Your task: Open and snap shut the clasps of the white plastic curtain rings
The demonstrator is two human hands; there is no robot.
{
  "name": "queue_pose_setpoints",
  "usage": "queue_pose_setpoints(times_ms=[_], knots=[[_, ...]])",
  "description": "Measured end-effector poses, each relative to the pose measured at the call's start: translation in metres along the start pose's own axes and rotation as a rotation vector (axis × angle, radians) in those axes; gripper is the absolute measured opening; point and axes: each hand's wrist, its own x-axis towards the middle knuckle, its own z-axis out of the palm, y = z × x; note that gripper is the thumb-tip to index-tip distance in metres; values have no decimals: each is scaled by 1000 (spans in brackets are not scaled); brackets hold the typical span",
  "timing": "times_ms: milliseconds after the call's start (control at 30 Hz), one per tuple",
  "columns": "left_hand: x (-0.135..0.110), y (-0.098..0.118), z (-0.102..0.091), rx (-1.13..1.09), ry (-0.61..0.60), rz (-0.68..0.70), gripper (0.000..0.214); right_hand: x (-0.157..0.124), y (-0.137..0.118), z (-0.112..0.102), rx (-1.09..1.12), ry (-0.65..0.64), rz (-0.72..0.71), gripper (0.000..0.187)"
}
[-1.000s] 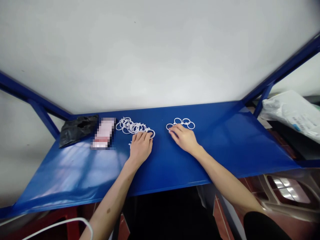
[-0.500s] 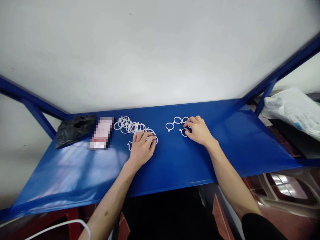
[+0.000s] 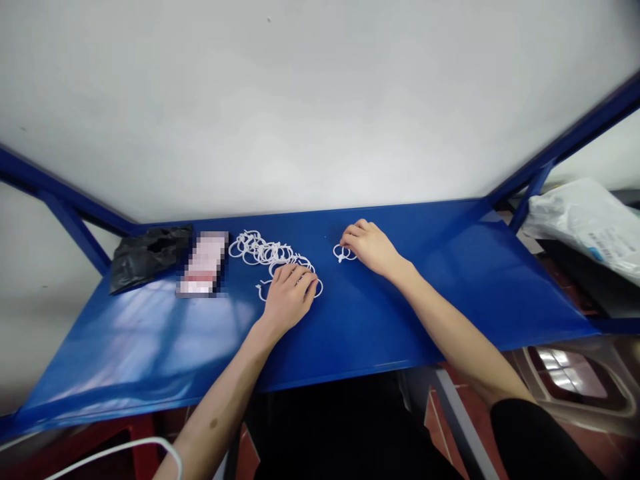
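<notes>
A pile of thin white plastic rings (image 3: 267, 252), several of them with a small knob or catch, lies left of centre on the blue tabletop (image 3: 345, 320). My left hand (image 3: 291, 293) rests over the near end of this pile, its fingers bent and the thumb and fingertips closed on a white ring (image 3: 321, 291) that sticks out to the right. To the right, my right hand (image 3: 373, 245) has its fingertips pressed together on a small overlapping group of white rings (image 3: 342, 255). The palm hides part of that group.
Left of the pile lie a blurred-out phone-like object (image 3: 204, 261) and a crumpled black plastic bag (image 3: 147, 257). Blue frame bars (image 3: 565, 140) rise at both ends, with a pale wall behind. A white plastic package (image 3: 593, 217) sits beyond the right end.
My right hand has moved left, and the rings that lay spread there are now bunched or covered beneath it. My left hand has shifted slightly right, with a ring protruding further from its fingertips.
</notes>
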Motion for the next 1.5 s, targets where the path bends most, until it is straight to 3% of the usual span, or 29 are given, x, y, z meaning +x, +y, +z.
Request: queue_pose_setpoints(times_ms=[167, 267, 467, 633, 833, 933, 1100, 1233, 1500], knots=[[2, 0, -1, 9, 14, 0, 9, 27, 0, 4, -14, -165, -47, 14], [2, -1, -2, 5, 0, -9, 10, 27, -5, 8, -10, -187, -29, 10], [0, 2, 0, -2, 6, 13, 13, 9, -37, 7, -65, -172, 143, 16], [-5, 15, 12, 49, -39, 141, 22, -11, -71, 7, -99, -177, 354, 14], [-6, 21, 19, 138, -107, 199, 14, -32, -87, 6, -72, -186, 434, 22], [-7, 19, 17, 121, -126, 218, 14, -41, -78, 5, 18, -83, 328, 23], [-8, 17, 17, 90, -118, 225, 14, -50, -49, 8, 198, -20, -144, 18], [-8, 17, 19, 123, -99, 232, 13, -56, -43, 20, 187, 48, -167, 18], [-10, 14, 17, 155, -35, 299, 8, -61, -58, 35, 85, 142, -243, 25]])
